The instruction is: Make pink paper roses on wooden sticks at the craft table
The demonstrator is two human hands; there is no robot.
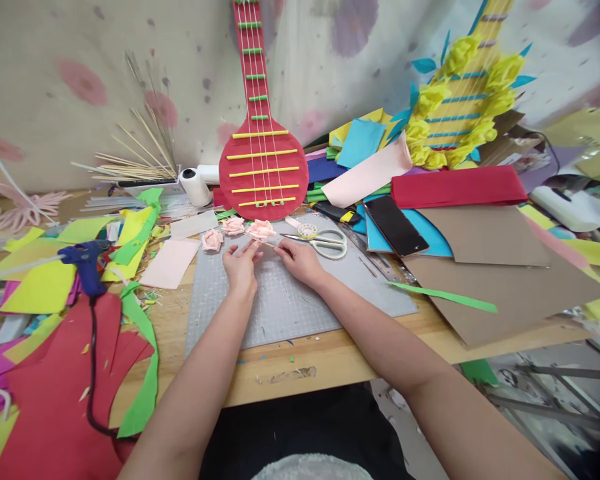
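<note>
Over the grey cutting mat (300,313), a pale pink paper flower (261,230) is held up on a thin wooden stick (269,245). My left hand (243,267) is closed at the flower's base, thumb and fingers pinching it where the stick begins. The other end of the stick is in my right hand (300,260), its fingers curled round it. Two more pink flowers, one lower left (212,240) and one behind it (233,225), lie left of the held one. Just beyond my right hand are white-handled scissors (330,244) and a small round tape roll (307,231).
A red paper lute (263,167) stands upright behind the mat. To the left are a blue glue gun (87,260) with its cord and scattered coloured paper. A black phone (396,225), a cutter knife (336,213) and brown cardboard (500,287) lie to the right.
</note>
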